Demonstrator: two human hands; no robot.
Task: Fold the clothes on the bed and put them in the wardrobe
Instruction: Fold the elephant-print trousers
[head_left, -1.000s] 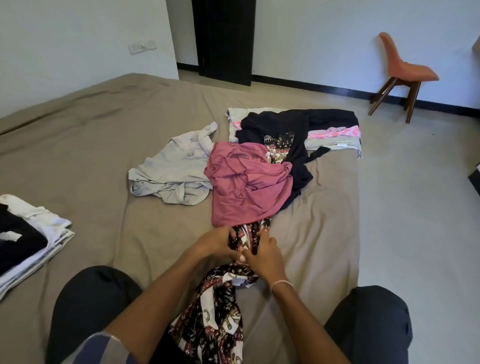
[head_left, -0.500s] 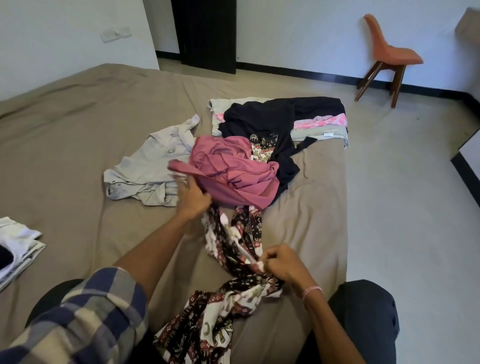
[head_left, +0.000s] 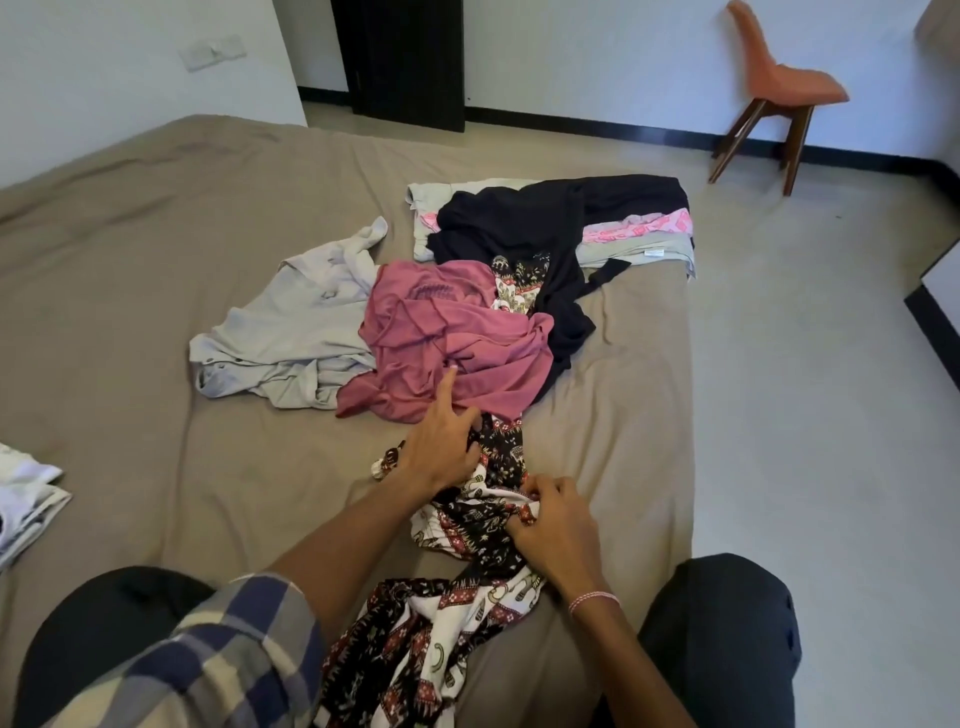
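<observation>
A black, white and red patterned garment (head_left: 441, 649) trails from my lap up the brown bed (head_left: 156, 234) and runs under a crumpled pink garment (head_left: 457, 332). My right hand (head_left: 556, 535) grips a bunch of the patterned cloth. My left hand (head_left: 441, 447) lies on the same cloth just below the pink garment, index finger stretched onto the pink fabric, the other fingers curled into the patterned cloth. A grey shirt (head_left: 291, 332) lies left of the pink one. A black garment (head_left: 519, 223) sprawls behind them.
Flat pink and grey clothes (head_left: 639, 236) lie under the black garment near the bed's far right edge. A folded white pile (head_left: 26, 499) sits at the left edge. On the floor stands an orange chair (head_left: 779, 83); a dark door (head_left: 405, 57) is behind the bed.
My left hand let go of the pink garment's edge and dropped back onto the patterned cloth. The pink garment now lies further back, off the patterned cloth. My right hand kept its hold.
</observation>
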